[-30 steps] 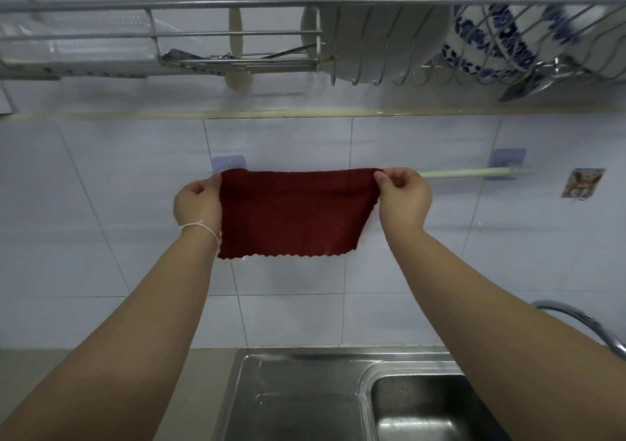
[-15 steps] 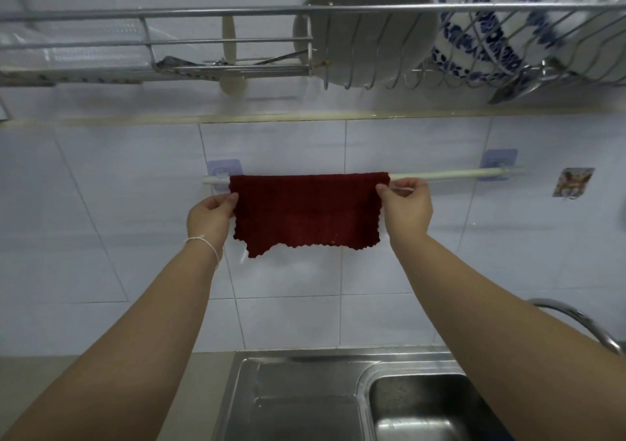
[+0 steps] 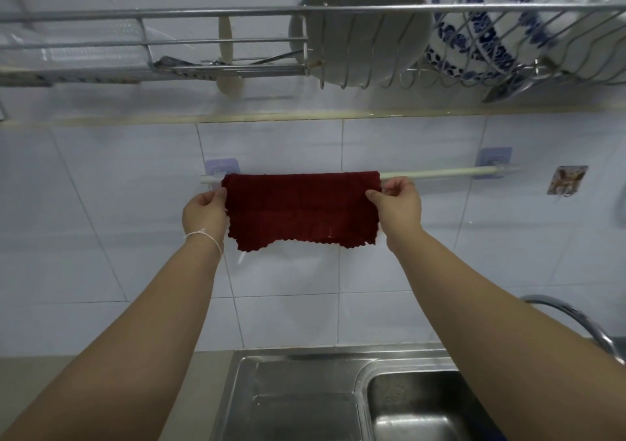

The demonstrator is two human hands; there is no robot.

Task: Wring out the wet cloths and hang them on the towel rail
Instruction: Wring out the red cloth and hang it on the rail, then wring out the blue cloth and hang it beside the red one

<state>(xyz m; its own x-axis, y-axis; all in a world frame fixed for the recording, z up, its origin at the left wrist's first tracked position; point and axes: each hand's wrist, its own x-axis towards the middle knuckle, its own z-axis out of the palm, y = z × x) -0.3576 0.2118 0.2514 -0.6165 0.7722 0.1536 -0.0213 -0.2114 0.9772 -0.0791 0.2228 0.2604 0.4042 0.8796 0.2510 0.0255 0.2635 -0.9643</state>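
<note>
A dark red cloth [image 3: 301, 210] hangs folded over the white towel rail [image 3: 437, 173] on the tiled wall, covering the rail's left half. My left hand [image 3: 205, 215] pinches the cloth's left edge just below the rail. At the cloth's right edge, my right hand [image 3: 399, 205] grips the fabric between thumb and fingers. The rail's right half is bare. No other cloth is in sight.
A wire dish rack [image 3: 338, 10] with a white bowl [image 3: 359, 34] and blue-patterned plates [image 3: 481, 37] hangs overhead. Below lies a steel sink [image 3: 298, 403] with its basin at the right, and a curved tap [image 3: 582, 322] at the right edge. A small sticker hook [image 3: 566, 179] is on the wall.
The cloth went from being held spread in front of the rail to draped over it. Both hands slid down its side edges, and its hanging front got shorter.
</note>
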